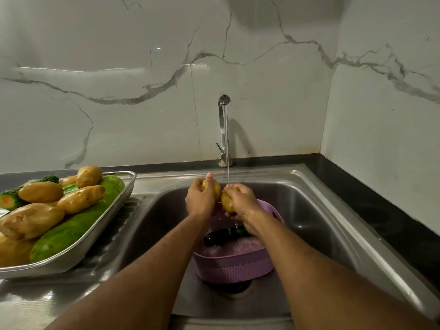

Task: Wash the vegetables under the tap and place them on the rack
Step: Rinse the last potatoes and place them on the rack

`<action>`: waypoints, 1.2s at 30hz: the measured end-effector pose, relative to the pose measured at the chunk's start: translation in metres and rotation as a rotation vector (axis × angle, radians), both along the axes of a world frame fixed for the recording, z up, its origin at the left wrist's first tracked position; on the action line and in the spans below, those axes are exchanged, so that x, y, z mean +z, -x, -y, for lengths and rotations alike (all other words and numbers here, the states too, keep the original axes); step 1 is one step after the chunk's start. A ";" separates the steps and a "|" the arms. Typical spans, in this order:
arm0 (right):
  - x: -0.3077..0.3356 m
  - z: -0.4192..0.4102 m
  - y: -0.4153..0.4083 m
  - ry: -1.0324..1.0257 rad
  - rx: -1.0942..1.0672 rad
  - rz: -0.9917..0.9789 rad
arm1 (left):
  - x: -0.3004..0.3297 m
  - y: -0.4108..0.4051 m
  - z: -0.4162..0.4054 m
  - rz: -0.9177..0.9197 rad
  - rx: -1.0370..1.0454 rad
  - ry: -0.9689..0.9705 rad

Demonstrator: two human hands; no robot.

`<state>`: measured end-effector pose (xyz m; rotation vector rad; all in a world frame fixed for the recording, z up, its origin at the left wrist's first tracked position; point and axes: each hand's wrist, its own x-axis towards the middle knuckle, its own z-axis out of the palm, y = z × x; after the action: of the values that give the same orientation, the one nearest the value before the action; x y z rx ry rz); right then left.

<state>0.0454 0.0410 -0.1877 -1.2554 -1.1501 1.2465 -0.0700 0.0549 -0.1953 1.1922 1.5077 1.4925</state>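
Over the steel sink [316,210], my left hand [199,201] grips a yellow potato [216,188]. My right hand [242,204] grips a second potato [227,202] right beside it, under the thin stream from the tap [223,129]. Below my hands a purple colander [234,263] stands in the basin with a dark green vegetable [220,236] inside. On the drainboard at the left, a metal rack tray [119,201] carries several wet potatoes [79,198], a large green cucumber [78,225] and a cut dark cucumber [9,198].
A marble-patterned wall rises behind the sink and on the right. Black countertop [381,210] runs along the sink's right side. The ribbed steel drainboard [102,256] lies under the tray. The sink drain [232,288] sits below the colander.
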 end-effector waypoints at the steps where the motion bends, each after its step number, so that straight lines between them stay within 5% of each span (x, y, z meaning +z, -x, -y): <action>1: 0.001 0.000 0.002 -0.014 -0.001 -0.005 | -0.002 0.002 -0.002 -0.008 0.006 0.045; 6: 0.006 -0.003 0.005 -0.057 -0.048 -0.021 | -0.007 0.002 -0.006 -0.052 -0.076 0.249; 11: 0.005 0.000 -0.001 -0.069 -0.165 0.002 | -0.008 -0.001 -0.004 -0.078 -0.118 0.199; 27: -0.005 0.003 -0.004 0.131 0.013 0.159 | 0.011 -0.008 0.016 0.013 -0.286 -0.074; 36: 0.001 -0.001 -0.011 -0.013 -0.107 0.134 | 0.014 -0.020 0.006 -0.004 -0.293 -0.118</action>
<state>0.0566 0.0420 -0.1865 -1.3895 -1.1684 1.0873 -0.0501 0.0494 -0.1811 1.4177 1.1991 1.3941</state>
